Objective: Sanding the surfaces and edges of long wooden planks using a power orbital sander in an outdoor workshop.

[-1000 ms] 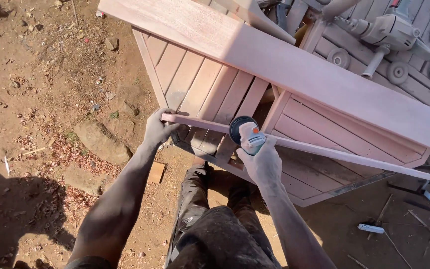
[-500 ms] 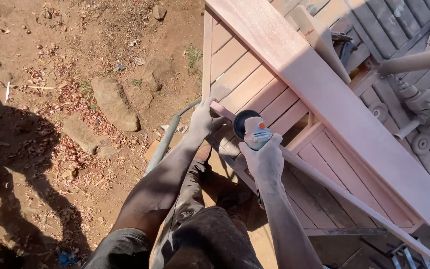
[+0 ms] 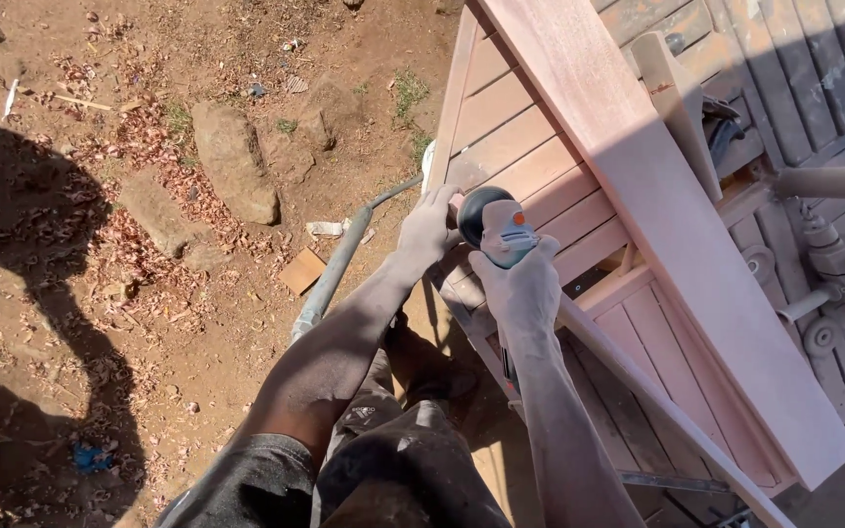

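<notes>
My right hand [image 3: 522, 289] grips a grey power sander [image 3: 497, 225] with a black round head, pressed near the end of a long thin wooden stick [image 3: 657, 401]. My left hand [image 3: 426, 231] holds the stick's end, resting on the edge of a slatted wooden frame [image 3: 511, 166]. Both hands and forearms are coated in pale dust. A wide reddish plank [image 3: 657, 215] lies diagonally across the frame, beyond the sander.
Bare dirt with wood shavings and stones [image 3: 232, 161] lies to the left. A grey pipe [image 3: 330, 279] runs on the ground below my left arm, beside a small wood block [image 3: 301, 270]. Turned wooden legs [image 3: 838, 259] lie at the right. Shadows fall far left.
The view has swung, so the frame and plank now run more steeply up to the right. Both hands keep their hold on the stick and the sander.
</notes>
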